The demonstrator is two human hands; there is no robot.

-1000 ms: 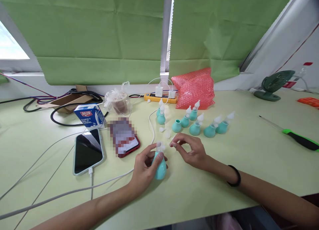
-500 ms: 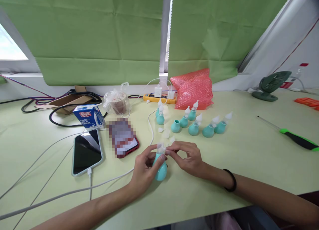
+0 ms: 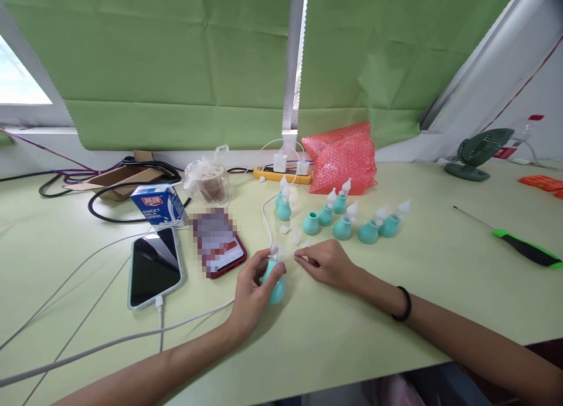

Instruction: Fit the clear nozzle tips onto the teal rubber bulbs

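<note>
My left hand (image 3: 250,297) is wrapped round a teal bulb nasal aspirator (image 3: 276,290), upright with a slight tilt. A clear collar (image 3: 276,253) tops this bulb, with no white tip on it. Just to its right, my right hand (image 3: 329,264) has thumb and forefinger pinched together; anything between them is too small to make out. Beyond the fingertips lie a few loose translucent pieces, among them a round one (image 3: 295,237) and a small pointed tip (image 3: 285,229). Several teal aspirators with white tips, such as one aspirator (image 3: 342,229), stand behind, beside an open-topped bulb (image 3: 310,223).
Two phones, one black-screened (image 3: 156,265) and one red-cased (image 3: 220,244), lie left, near a milk carton (image 3: 159,205) and cables. A yellow power strip (image 3: 275,175) and pink bubble bag (image 3: 341,162) sit behind. At right are a screwdriver (image 3: 525,247) and green fan (image 3: 479,154).
My left hand has shifted slightly left and away from me with the aspirator. My right fingertips have come away from its collar, leaving a small gap.
</note>
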